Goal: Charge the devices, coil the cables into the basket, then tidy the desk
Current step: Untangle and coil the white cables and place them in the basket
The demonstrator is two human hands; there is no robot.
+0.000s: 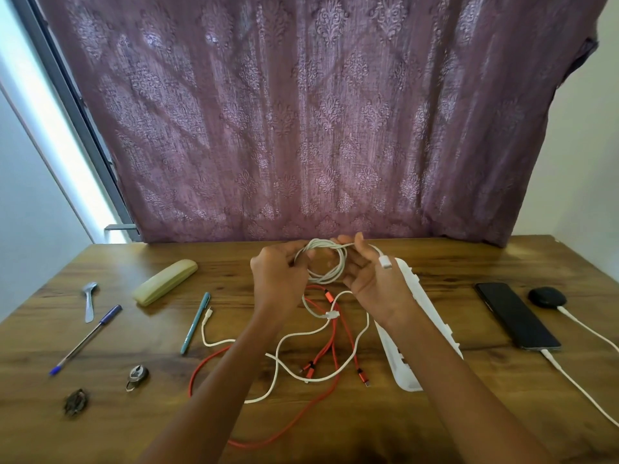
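My grip is closed on the white coil (330, 262) with both hands, just left of the strip's (425, 316) far end. The left hand (278, 279) pinches the loops and the right hand (371, 279) guides the tail. I'd keep the loops even, tuck the plug (385, 262) through, and lift clear of the red cable (321, 393) underneath.

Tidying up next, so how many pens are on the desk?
2. A clear blue-capped pen lies near the spoon at left; a teal pen lies left of the loose cables. Arms may hide others.
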